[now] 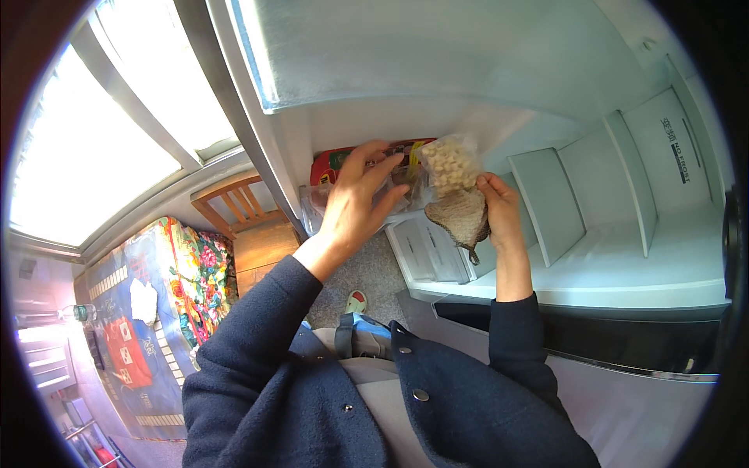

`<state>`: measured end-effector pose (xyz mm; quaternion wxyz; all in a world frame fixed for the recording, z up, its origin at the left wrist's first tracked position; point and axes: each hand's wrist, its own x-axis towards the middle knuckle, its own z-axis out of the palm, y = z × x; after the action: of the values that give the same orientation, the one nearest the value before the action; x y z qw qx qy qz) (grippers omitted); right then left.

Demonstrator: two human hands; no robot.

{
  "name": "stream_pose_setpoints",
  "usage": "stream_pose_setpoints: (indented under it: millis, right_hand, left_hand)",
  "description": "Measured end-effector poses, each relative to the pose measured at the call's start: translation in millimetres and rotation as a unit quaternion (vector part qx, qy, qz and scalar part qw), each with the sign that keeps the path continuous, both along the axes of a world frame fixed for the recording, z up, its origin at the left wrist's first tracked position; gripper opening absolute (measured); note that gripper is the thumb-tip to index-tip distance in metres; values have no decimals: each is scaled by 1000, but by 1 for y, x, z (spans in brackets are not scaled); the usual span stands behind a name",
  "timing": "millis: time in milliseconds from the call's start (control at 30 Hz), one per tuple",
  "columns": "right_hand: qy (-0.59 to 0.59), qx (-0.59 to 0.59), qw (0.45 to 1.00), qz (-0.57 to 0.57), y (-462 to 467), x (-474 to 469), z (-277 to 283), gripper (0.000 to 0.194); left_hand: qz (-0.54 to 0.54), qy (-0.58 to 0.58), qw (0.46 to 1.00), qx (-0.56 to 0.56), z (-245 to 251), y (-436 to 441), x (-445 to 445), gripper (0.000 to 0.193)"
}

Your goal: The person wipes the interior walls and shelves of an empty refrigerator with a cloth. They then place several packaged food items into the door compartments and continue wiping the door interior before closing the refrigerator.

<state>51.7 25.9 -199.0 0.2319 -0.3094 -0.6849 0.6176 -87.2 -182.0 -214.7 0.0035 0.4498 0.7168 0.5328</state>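
Observation:
In my right hand [501, 205] are a clear plastic bag of pale, bean-like pieces [449, 164] and, hanging below it, a brown-beige item in a dark net [459, 217]; what the netted item is I cannot tell. My left hand [366, 190] reaches over a clear bin on the open refrigerator's door [313, 213], fingers spread and nothing visibly gripped. Under those fingers lie a red printed package [326, 167] and a clear plastic bag with dark contents [409, 178]. My left hand and the bags partly cover what the bin holds.
Refrigerator shelves [547, 205] stand to the right, with a white drawer [424, 248] below my hands. A wooden chair [263, 251] is left of the door, beside a table with a blue printed cover [126, 351]. On it are a white cloth or tissue [143, 301] and a clear bottle [82, 313].

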Motion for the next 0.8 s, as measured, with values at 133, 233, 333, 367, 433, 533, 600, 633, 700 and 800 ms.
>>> stream_pose_setpoints:
  millis: [133,233,333,367,433,533,600,633,700,800]
  right_hand:
    - [-5,-10,999,44,-7,0,4,19]
    - [-30,24,994,99,-10,4,1,24]
    - [-73,107,976,176,-11,15,7,39]
    - [-87,131,972,177,-11,18,9,44]
    - [-117,180,960,178,-12,22,15,54]
    - [-100,150,965,188,-15,28,21,63]
    - [-59,148,966,202,-16,30,21,59]
    - [-38,147,966,209,-16,31,22,57]
    - [-81,128,964,217,-16,31,26,50]
    - [-77,126,968,204,-18,34,27,40]
  left_hand:
    - [-126,-351,924,85,13,27,9,45]
    - [-164,-432,885,56,7,36,-3,43]
    - [-127,-466,873,67,7,36,-2,38]
    - [-132,-471,869,77,5,37,-2,37]
    - [-144,-481,859,98,4,39,-2,35]
    - [-144,-441,883,67,4,44,3,32]
    - [-151,-423,893,29,4,47,6,31]
    - [-155,-413,897,10,5,48,7,31]
    - [-167,-408,897,19,6,48,12,30]
    - [-190,-384,904,11,4,48,11,30]
